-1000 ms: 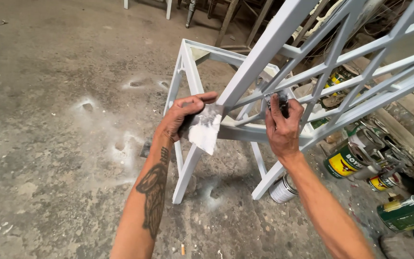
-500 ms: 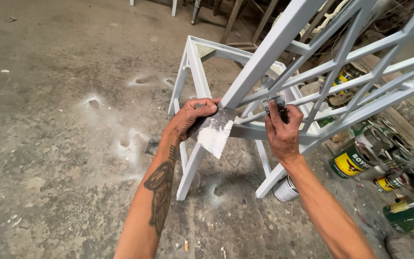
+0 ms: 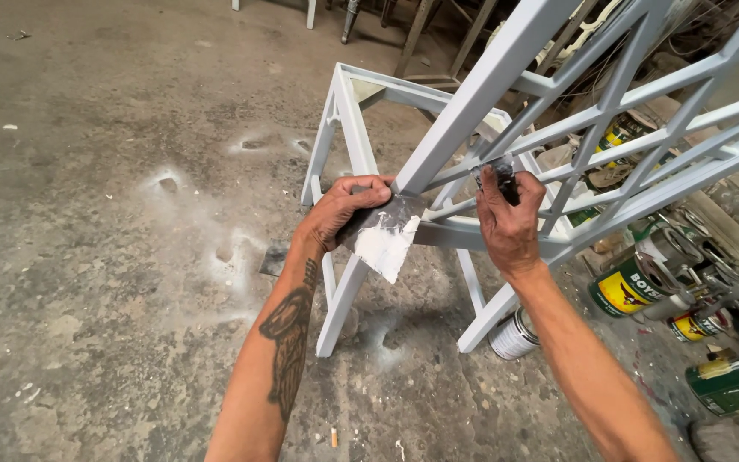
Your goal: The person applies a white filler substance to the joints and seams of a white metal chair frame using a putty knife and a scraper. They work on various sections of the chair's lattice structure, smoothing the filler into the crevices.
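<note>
Left hand, grip closed on a putty-smeared plate, now sits lower against the white frame; right hand keeps its scraper pinched at the lattice, filling ongoing

Rough grey concrete floor, dusted with white patches and scattered chips. Paint cans crowd the right edge, dark wooden furniture legs up top, daylight flat and even.

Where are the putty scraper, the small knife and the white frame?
putty scraper (image 3: 384, 239), head view, on its white-smeared blade under the left hand.
small knife (image 3: 503, 177), head view, on the dark blade above the right hand.
white frame (image 3: 485, 81), head view, on the thick slanted bar.
</note>
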